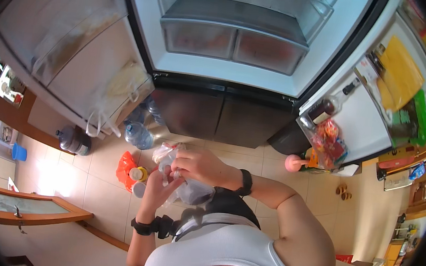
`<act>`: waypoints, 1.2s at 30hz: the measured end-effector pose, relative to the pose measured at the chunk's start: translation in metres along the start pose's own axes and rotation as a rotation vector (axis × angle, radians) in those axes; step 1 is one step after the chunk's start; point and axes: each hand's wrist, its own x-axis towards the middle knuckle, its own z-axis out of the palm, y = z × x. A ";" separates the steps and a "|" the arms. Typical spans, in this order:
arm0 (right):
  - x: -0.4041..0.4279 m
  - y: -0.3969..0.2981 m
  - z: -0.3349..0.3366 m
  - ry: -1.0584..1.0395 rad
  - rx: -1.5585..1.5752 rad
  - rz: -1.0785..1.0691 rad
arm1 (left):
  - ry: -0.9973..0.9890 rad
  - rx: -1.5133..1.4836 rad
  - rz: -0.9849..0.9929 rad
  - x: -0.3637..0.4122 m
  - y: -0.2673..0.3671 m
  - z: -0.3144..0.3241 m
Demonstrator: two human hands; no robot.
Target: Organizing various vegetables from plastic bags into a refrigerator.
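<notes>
A thin translucent plastic bag (194, 192) hangs at waist height, with something dark in its lower part that I cannot make out. The fingers of my left hand (155, 191) pinch its gathered neck from the left. From above and to the right, my right hand (205, 168) grips the same neck, its fingertips close to the left thumb. Ahead stands an open refrigerator (223, 70) with a bare-looking glass shelf (233, 14) above two frosted drawers (201, 40). Reddish contents show dimly through the drawer fronts.
On the tiled floor are a red plastic bag (124, 170), lidded jars (136, 173), another plastic bag (162, 153) and large water bottles (138, 136). The left door (82, 80) holds bagged items; the right door (366, 122) holds a bottle (322, 109) and colourful packets (329, 139).
</notes>
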 end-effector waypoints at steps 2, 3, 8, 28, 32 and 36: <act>0.001 0.020 -0.025 -0.030 0.051 0.090 | -0.047 -0.009 -0.115 0.028 0.033 0.012; 0.004 0.030 -0.041 -0.063 0.086 0.164 | -0.037 -0.015 -0.120 0.041 0.037 0.015; 0.008 0.103 -0.105 -0.196 0.250 0.286 | 0.132 -0.230 -0.291 0.080 0.026 0.002; -0.004 0.272 -0.179 0.549 1.067 1.037 | 0.248 -0.116 -0.409 0.167 -0.091 -0.060; 0.052 0.312 -0.170 0.739 1.109 1.066 | 0.452 -0.188 -0.458 0.156 -0.070 -0.092; 0.061 0.391 -0.168 0.953 1.221 0.954 | 0.579 -0.302 -0.500 0.141 -0.065 -0.105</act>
